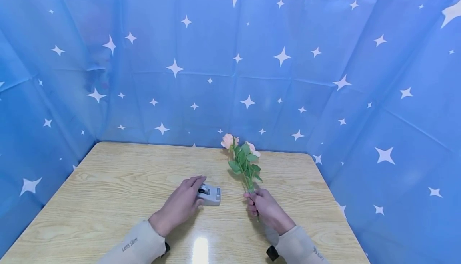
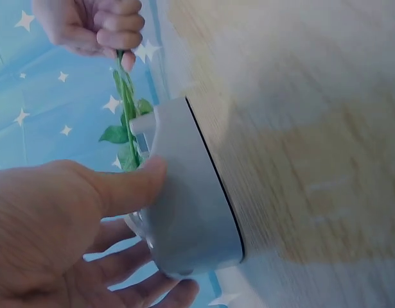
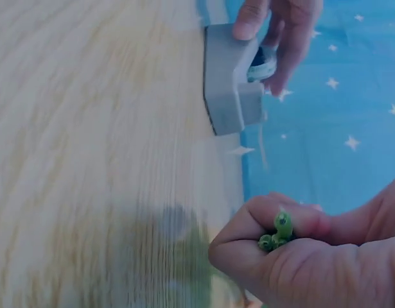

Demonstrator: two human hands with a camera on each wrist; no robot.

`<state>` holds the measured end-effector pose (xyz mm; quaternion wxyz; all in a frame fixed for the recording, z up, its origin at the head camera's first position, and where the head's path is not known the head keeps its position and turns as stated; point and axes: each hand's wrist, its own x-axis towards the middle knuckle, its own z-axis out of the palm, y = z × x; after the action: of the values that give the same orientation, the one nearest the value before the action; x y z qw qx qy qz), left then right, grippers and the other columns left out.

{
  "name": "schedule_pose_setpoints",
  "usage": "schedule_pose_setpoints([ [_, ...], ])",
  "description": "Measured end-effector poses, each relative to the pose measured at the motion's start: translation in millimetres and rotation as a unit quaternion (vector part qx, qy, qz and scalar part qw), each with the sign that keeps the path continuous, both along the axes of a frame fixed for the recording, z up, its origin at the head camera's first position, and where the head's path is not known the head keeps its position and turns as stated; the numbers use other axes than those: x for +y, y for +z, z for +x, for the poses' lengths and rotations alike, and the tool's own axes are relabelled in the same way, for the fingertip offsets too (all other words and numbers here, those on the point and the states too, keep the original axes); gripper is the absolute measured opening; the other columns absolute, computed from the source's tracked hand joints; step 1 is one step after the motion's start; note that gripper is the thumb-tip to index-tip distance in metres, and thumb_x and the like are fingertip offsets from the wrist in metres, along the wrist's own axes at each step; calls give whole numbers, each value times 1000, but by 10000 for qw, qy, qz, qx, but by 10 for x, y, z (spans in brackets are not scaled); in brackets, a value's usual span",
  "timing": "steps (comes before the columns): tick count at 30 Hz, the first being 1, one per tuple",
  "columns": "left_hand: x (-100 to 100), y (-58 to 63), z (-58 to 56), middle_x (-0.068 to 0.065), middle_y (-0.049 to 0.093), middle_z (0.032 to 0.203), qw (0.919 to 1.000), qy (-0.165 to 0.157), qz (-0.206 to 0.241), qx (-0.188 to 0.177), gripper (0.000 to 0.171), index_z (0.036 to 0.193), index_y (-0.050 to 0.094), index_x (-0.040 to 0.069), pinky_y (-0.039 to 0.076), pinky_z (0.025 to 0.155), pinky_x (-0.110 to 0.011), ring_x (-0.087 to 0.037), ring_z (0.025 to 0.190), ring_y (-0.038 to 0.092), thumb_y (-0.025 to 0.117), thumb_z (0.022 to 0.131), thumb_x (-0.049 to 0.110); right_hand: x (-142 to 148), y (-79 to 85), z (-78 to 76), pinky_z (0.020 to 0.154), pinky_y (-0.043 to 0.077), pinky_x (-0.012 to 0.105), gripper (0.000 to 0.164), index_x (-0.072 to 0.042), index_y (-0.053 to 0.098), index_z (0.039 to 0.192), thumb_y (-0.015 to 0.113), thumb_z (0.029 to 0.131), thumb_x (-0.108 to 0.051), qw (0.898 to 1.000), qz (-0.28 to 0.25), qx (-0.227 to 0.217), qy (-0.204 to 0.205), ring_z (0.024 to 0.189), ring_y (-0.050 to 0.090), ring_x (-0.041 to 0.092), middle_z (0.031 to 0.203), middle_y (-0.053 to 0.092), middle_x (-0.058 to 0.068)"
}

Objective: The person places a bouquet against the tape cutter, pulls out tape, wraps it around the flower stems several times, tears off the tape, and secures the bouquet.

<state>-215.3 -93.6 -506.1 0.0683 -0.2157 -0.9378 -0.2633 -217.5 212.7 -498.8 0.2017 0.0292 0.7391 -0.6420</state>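
Nearest are two pale sleeves (image 1: pixel 135 246), both lettered, with a bright reflection (image 1: pixel 200 250) on the desk (image 1: pixel 119 176) between them. Beyond the cuffs, the right hand (image 1: pixel 265 207) has its grip closed firmly, fingers curled round a small bundle of green rose stems (image 1: pixel 249 184), whose cut ends (image 3: pixel 284 221) show at the fist. About level with it, the left hand (image 1: pixel 181 203) has a part-open grip spanning a grey tape dispenser (image 1: pixel 213 200), thumb on one side and fingers on the other; the dispenser stands upright on the desk, just left of the stems, a tape roll (image 3: pixel 266 68) in it. Farther off, the stems slant away from the fist through green leaves (image 1: pixel 242 158) to two pale pink roses (image 1: pixel 228 140) near the desk's far edge. Behind everything hangs a blue curtain (image 1: pixel 209 39) with white stars.
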Motion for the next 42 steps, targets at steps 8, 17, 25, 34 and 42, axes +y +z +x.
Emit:
schedule_pose_setpoints([
  [8, 231, 153, 227, -19, 73, 149, 9933, -18, 533, 1022, 53, 150, 72, 2, 68, 111, -53, -37, 134, 73, 91, 102, 10, -3, 17, 2, 72, 49, 24, 29, 9, 51, 134, 28, 127, -8, 9986, -488, -91, 178, 82, 48, 12, 94, 55, -1],
  [17, 584, 63, 378, 1, 85, 101, 9670, -1177, 1988, -1070, 15, 121, 82, 2, 67, 81, -19, 2, 88, 74, 82, 110, 12, -68, 42, 10, 80, 59, 21, 32, 15, 49, 141, 34, 127, -10, 9969, -743, -175, 177, 92, 64, 11, 103, 66, 4],
  [25, 818, -104, 334, -6, 86, 91, 9313, -1143, 2740, -2110, 21, 119, 83, -1, 63, 64, -19, -12, 74, 79, 79, 113, 19, -147, 35, 44, 89, 58, 25, 32, 14, 54, 140, 40, 126, -11, 9974, -682, -84, 202, 102, 62, 16, 109, 64, 4],
  [34, 987, -175, 298, -13, 87, 86, 8932, -818, 3381, -2849, 14, 115, 82, -2, 71, 65, -28, -25, 76, 86, 77, 113, 11, -196, -7, 52, 88, 59, 22, 36, 20, 59, 143, 48, 124, -9, 9989, -441, 133, 99, 101, 66, 14, 111, 67, 4],
  [42, 1045, -194, 297, -15, 87, 88, 8731, -597, 3727, -3087, 8, 113, 82, -5, 72, 67, -28, -34, 79, 88, 77, 109, 1, -194, -6, 62, 86, 57, 25, 36, 17, 63, 142, 50, 124, -11, 9994, -244, 229, -6, 97, 67, 15, 109, 71, 5],
])
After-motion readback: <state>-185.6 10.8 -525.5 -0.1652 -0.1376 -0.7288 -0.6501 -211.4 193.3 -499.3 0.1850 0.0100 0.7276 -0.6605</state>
